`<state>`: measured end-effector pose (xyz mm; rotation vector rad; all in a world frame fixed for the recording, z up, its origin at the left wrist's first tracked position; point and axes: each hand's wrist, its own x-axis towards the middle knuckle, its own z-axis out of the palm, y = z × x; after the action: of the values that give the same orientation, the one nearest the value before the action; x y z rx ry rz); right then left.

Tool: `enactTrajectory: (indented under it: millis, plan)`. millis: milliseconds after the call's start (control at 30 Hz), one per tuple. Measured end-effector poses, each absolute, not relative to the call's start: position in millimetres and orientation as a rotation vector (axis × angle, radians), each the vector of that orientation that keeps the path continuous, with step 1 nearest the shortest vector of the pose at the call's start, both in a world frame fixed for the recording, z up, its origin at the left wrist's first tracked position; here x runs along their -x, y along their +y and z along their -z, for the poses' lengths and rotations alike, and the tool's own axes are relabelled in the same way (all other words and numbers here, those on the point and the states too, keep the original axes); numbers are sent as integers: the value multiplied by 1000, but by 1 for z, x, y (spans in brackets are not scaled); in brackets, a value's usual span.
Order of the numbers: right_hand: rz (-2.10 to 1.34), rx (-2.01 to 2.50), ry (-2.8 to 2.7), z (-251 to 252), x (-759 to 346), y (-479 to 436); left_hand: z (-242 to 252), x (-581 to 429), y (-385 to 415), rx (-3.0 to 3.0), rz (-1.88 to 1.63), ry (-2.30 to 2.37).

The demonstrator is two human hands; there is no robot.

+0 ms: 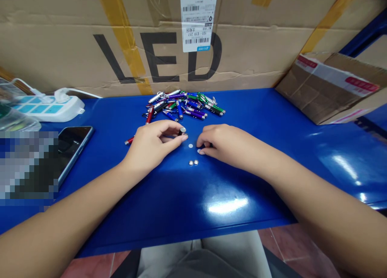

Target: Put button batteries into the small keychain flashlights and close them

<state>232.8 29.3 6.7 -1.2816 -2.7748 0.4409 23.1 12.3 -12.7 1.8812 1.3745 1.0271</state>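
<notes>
Between the thumb and fingers of my left hand [154, 143] is a short dark cylinder with a silver round end [182, 131], held just above the blue table. My right hand [217, 141] is closed in a loose pinch at a small pale disc [199, 151], which shows at the thumb tip. Another pale disc [190, 146] lies flat between the hands. Nearer to me, two silver button cells [193, 162] sit side by side. A red penlight [129, 140] is partly hidden behind my left hand.
Beyond the hands lies a pile of coloured penlights [184, 104] with key rings. A white power strip [57, 108] and a phone [77, 143] are at left. An open carton [329, 88] stands at right. A large cardboard box [248, 48] walls off the back.
</notes>
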Motion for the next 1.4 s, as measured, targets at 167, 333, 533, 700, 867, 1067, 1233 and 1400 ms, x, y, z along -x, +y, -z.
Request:
enactTrajectory:
  millis: [167, 333, 533, 700, 867, 1067, 1233, 1400]
  plan:
    - [-503, 1276, -2776, -8, -231, 32, 12, -24, 13, -1890, -1017, 1375]
    - [-522, 1350, -2790, -11, -228, 29, 12, -24, 13, -1923, -1020, 1375]
    - [-460, 1410, -2819, -14, -226, 23, 14, -23, 13, -1986, -1023, 1353]
    - [-446, 1330, -2773, -12, -232, 28, 12, -23, 13, -1974, -1008, 1375]
    - [-470, 1276, -2649, -7, -228, 36, 10, -23, 12, -1979, -1009, 1357]
    - [-569, 1299, -2650, -2, -215, 45, 8, -24, 13, -1988, -999, 1366]
    - [-618, 1361, -2662, -4, -213, 45, 11, -23, 13, -2001, -997, 1355]
    - [-567, 1328, -2674, -6, -213, 42, 11, -22, 13, -1995, -1003, 1355]
